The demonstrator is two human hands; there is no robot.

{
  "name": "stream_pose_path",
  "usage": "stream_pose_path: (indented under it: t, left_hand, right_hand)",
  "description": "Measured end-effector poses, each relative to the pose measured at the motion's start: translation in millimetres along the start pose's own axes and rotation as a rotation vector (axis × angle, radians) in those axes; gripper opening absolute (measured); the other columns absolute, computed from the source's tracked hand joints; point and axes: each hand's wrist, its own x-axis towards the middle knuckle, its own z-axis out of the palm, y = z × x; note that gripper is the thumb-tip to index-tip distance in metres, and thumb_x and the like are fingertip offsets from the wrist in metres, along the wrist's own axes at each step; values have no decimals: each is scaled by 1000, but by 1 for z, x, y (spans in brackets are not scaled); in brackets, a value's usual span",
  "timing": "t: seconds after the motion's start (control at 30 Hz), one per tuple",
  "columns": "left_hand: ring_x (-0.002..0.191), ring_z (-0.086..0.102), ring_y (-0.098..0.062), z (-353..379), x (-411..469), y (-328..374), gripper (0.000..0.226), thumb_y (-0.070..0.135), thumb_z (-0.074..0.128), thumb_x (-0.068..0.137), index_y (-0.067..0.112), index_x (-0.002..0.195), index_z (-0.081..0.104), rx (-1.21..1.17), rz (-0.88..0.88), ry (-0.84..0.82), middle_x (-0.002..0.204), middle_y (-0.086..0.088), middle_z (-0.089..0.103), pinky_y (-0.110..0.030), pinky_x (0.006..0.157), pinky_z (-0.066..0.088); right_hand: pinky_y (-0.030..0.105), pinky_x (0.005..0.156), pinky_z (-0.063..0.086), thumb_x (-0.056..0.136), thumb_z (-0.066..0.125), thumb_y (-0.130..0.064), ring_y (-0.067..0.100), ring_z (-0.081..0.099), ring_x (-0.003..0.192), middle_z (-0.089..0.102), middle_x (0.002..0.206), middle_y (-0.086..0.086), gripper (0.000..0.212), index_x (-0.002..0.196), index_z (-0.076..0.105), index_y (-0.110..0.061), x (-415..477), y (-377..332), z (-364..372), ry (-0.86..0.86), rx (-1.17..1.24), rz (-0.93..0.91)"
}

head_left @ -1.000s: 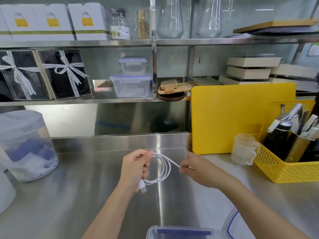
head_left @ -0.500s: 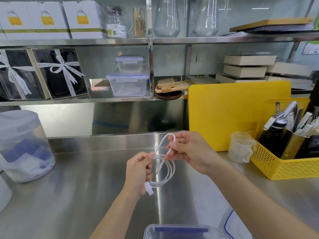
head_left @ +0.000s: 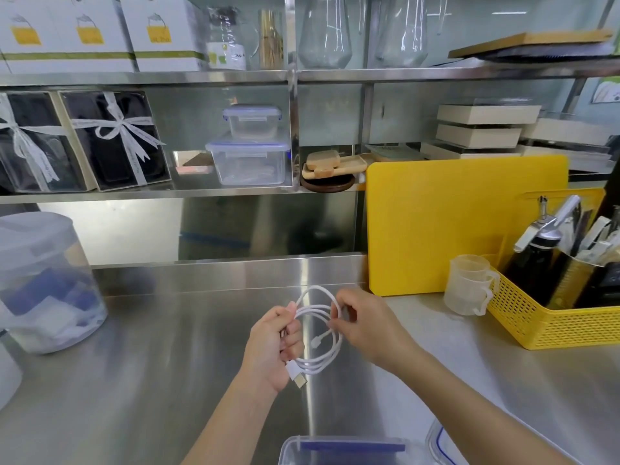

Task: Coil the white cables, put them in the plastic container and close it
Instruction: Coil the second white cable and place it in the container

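A white cable (head_left: 323, 359) is wound into a few loops above the steel counter. My left hand (head_left: 273, 347) grips the left side of the coil, with the USB plug sticking out below the fist. My right hand (head_left: 364, 325) pinches the loops on the right side, and the small connector end dangles inside the coil. At the bottom edge, just below my hands, the clear plastic container (head_left: 339, 449) with a blue clip shows only its near rim. Its lid (head_left: 436, 443) lies partly in view to the right, behind my right forearm.
A yellow cutting board (head_left: 463, 226) leans against the back wall. A clear measuring cup (head_left: 468, 285) stands beside a yellow basket (head_left: 550, 323) of bottles and tools at right. A large translucent tub (head_left: 43, 283) sits at left. Shelves above hold boxes and containers.
My right hand brought the loose end round from the right and laid another loop onto the coil, then dropped to the coil's right side. The left hand kept its grip throughout.
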Motion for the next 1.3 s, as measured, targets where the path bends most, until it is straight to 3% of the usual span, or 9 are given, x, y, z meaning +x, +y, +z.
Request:
stream_pose_path:
  t: [0.17, 0.23, 0.3, 0.43, 0.63, 0.83, 1.03, 1.2, 1.3]
  left_hand:
    - [30, 24, -3, 11, -8, -1, 37, 11, 48, 95, 12, 58, 44, 30, -21, -79, 41, 6, 37, -13, 27, 19]
    - [30, 24, -2, 15, -10, 0, 37, 10, 48, 94, 12, 58, 44, 11, -30, -99, 41, 5, 37, -13, 28, 18]
    - [31, 23, -2, 15, -10, 2, 36, 10, 48, 94, 12, 59, 42, 8, -27, -105, 42, 5, 37, -13, 29, 16]
    - [31, 23, -3, 9, -5, 12, 34, 9, 49, 93, 11, 60, 44, 61, 0, -74, 42, 5, 38, -14, 28, 17]
    - [28, 22, -3, -6, -1, 33, 30, 4, 52, 89, 10, 60, 52, 45, -2, -16, 41, 3, 40, -13, 26, 18]
    - [29, 22, -5, 10, -7, 19, 32, 3, 53, 88, 10, 57, 47, 154, -13, -28, 46, 0, 39, -14, 28, 18]
    - [32, 34, -7, 19, -13, 7, 22, 8, 55, 89, 5, 67, 56, 83, -91, -61, 49, -4, 49, -17, 33, 33]
    - [71, 71, -24, -2, -12, 26, 23, 15, 55, 92, -1, 86, 70, 447, -249, -207, 72, -16, 71, -39, 68, 60]
    - [61, 70, -24, -12, -10, 34, 21, 4, 55, 91, -3, 73, 63, 682, -308, -198, 62, -17, 69, -33, 60, 60]
  right_hand:
    - [32, 82, 53, 75, 63, 0, 18, 60, 90, 50, 105, 6, 42, 103, 41, -23, -3, 16, 13, -126, 474, 236]
    - [32, 78, 54, 72, 61, 0, 19, 66, 83, 64, 96, 9, 51, 113, 41, -22, -8, 21, 19, -190, 856, 297]
    - [25, 57, 52, 70, 56, -2, 19, 62, 61, 67, 71, 8, 42, 110, 50, -14, -12, 24, 21, -231, 1023, 279]
    - [13, 42, 33, 86, 61, -22, 7, 38, 46, 46, 54, -7, 6, 83, 58, -18, -15, 25, 17, -248, 768, 160]
    - [16, 43, 30, 81, 61, -34, 6, 38, 46, 46, 54, -2, 19, 72, 66, -18, -18, 43, -12, -204, 642, 155]
    - [12, 50, 39, 90, 45, -39, 4, 50, 55, 61, 61, -9, 30, 89, 65, -16, -17, 36, -7, -317, 604, 159]
    - [12, 44, 33, 97, 38, -23, 1, 39, 43, 45, 49, -8, 33, 74, 59, -15, -10, 20, 21, 26, 674, 223]
    - [20, 54, 36, 97, 39, -22, 6, 44, 52, 48, 55, -7, 32, 70, 55, -18, -9, 27, 13, 3, 364, 141]
    - [28, 59, 38, 97, 37, -24, 13, 45, 58, 50, 63, 1, 28, 78, 55, -14, -11, 31, 8, -60, 176, 83]
